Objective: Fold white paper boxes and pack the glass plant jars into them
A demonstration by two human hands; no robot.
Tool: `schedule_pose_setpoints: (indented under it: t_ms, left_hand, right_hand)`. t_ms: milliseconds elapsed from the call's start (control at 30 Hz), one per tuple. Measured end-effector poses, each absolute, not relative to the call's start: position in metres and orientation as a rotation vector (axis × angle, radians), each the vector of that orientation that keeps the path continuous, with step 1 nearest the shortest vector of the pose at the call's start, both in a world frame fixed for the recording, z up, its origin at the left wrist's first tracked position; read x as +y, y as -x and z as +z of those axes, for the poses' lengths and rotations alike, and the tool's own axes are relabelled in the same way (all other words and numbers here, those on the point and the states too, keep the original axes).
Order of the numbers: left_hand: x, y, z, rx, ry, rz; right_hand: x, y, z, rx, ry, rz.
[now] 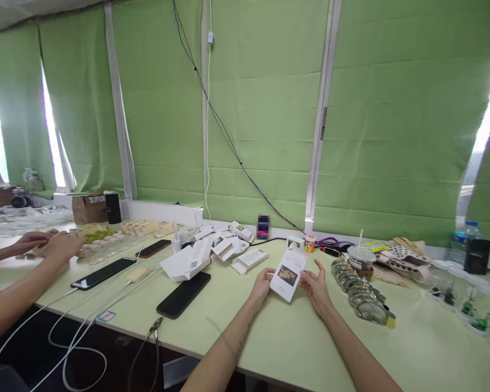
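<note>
Both of my hands hold a small white cardboard box (287,276) above the table. Its face carries a dark picture with a golden shape, and its top flap stands open. My left hand (263,283) grips the box's left edge, fingers partly behind it. My right hand (316,288) pinches the right edge, with the index finger raised off the box. Behind the box stands a small orange-and-white tub (310,243). Just right of my right hand lies a row of round, clear-lidded tins (357,291).
Several white boxes (224,245) lie piled left of centre. Phones (183,295) and white cables (106,296) lie farther left, where a co-worker's hands (61,244) work beside a tray. A drink cup (361,256), clear containers (469,296) and a bottle (469,237) stand at right.
</note>
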State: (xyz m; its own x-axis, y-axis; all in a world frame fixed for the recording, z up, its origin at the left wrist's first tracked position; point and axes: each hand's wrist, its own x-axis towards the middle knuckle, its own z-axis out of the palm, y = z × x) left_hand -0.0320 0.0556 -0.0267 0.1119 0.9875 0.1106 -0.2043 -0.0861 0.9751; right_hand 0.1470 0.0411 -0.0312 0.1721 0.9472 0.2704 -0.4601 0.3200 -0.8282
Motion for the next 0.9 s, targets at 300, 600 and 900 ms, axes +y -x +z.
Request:
schedule_pose_setpoints:
  t_ms: [300,600,900]
  left_hand:
    - [0.051,0.031,-0.025,0.859,-1.170,1.174]
    - [0.046,0.030,-0.023,0.753,-1.232,1.124]
    - [0.052,0.034,-0.024,0.729,-1.180,1.237]
  right_hand:
    - [0.047,-0.150,-0.036,-0.910,0.799,1.205]
    - [0.043,-0.141,-0.037,-1.128,0.875,1.153]
    - [0.050,-0.152,-0.038,-0.996,0.826,1.152]
